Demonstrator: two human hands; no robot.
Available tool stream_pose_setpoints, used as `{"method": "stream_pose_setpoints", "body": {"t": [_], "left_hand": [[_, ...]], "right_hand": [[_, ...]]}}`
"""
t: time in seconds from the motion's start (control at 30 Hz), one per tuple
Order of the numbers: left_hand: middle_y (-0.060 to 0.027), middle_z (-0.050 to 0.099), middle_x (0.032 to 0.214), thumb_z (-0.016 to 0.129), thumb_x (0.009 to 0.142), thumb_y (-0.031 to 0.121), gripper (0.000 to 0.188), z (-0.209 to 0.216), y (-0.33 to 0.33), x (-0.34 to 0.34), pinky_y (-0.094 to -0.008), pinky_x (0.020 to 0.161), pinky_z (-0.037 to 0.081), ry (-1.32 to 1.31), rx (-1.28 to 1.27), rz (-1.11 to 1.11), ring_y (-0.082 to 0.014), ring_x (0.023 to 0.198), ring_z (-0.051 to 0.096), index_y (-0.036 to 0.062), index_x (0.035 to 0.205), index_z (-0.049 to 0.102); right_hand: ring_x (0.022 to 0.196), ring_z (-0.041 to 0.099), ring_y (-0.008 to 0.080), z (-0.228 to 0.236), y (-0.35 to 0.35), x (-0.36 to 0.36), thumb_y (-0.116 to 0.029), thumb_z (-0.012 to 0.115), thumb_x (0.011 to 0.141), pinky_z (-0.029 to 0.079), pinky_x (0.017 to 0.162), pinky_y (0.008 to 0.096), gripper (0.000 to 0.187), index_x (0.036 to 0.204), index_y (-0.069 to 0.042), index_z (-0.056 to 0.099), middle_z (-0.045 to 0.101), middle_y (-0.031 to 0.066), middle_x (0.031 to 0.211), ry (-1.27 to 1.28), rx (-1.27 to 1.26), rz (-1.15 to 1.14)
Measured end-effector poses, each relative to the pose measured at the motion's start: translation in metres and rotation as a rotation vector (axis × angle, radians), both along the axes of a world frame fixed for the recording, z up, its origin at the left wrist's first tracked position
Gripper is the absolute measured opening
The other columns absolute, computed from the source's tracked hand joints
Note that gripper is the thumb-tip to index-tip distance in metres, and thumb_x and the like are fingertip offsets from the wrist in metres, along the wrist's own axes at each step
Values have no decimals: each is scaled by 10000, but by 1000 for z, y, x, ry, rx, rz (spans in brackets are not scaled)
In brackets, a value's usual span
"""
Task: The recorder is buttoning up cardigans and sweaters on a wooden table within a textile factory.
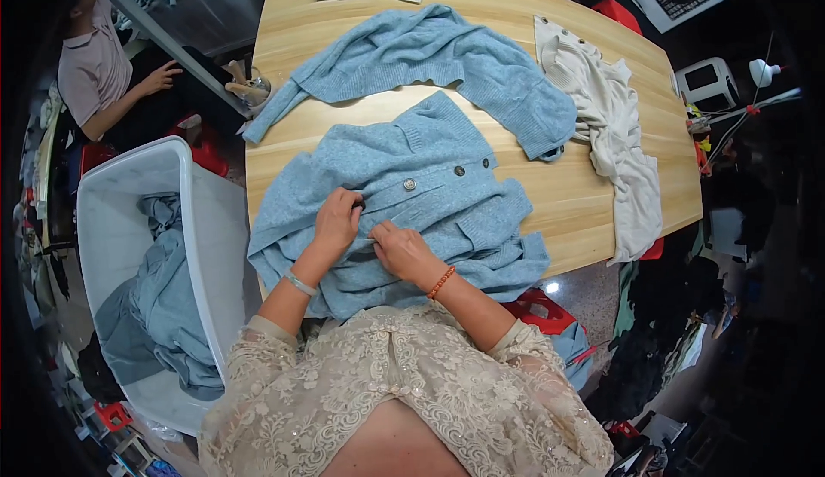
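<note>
A light blue knitted cardigan (447,137) lies spread on the table in front of me, its button front running slantwise. Dark buttons, among them one button (459,171), show along its placket. My left hand (339,217) is closed on the placket, with a dark button partly visible at its fingertips. Just to the right and a little nearer, my right hand (404,251) pinches the cardigan's front edge. What lies right between the fingertips is mostly hidden. Beyond this cardigan lies a second light blue knit garment (378,58), bunched in an arc.
Cream knit garments (623,150) hang over the wooden table's (576,241) right side. At the left stands a white bin (219,262) holding blue garments (172,296). A person (90,73) sits behind it. A red stool (543,309) is beside me on the right.
</note>
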State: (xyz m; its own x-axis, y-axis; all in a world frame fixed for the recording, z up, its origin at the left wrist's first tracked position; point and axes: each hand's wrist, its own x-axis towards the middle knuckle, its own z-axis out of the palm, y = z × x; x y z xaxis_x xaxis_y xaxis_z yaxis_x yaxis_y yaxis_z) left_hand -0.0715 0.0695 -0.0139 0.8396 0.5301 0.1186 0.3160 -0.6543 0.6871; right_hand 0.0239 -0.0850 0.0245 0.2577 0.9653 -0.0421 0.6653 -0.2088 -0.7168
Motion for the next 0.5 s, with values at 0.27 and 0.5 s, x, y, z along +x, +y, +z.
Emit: {"method": "stream_pose_setpoints", "body": {"t": [0.27, 0.5], "left_hand": [[-42, 671, 777, 679, 817, 73, 86, 6, -10, -13, -225, 596, 478, 104, -918, 49, -67, 671, 581, -8, 842, 663], [-40, 674, 810, 696, 822, 75, 111, 17, -22, -12, -213, 663, 490, 62, -1086, 174, -77, 712, 595, -21, 871, 669]], "right_hand": [[769, 591, 393, 5, -6, 3, -41, 516, 821, 483, 654, 471, 100, 913, -5, 498, 554, 204, 861, 2, 40, -71], [777, 596, 377, 6, -12, 6, -49, 525, 809, 493, 660, 448, 140, 940, -18, 485, 559, 188, 863, 69, 161, -133]]}}
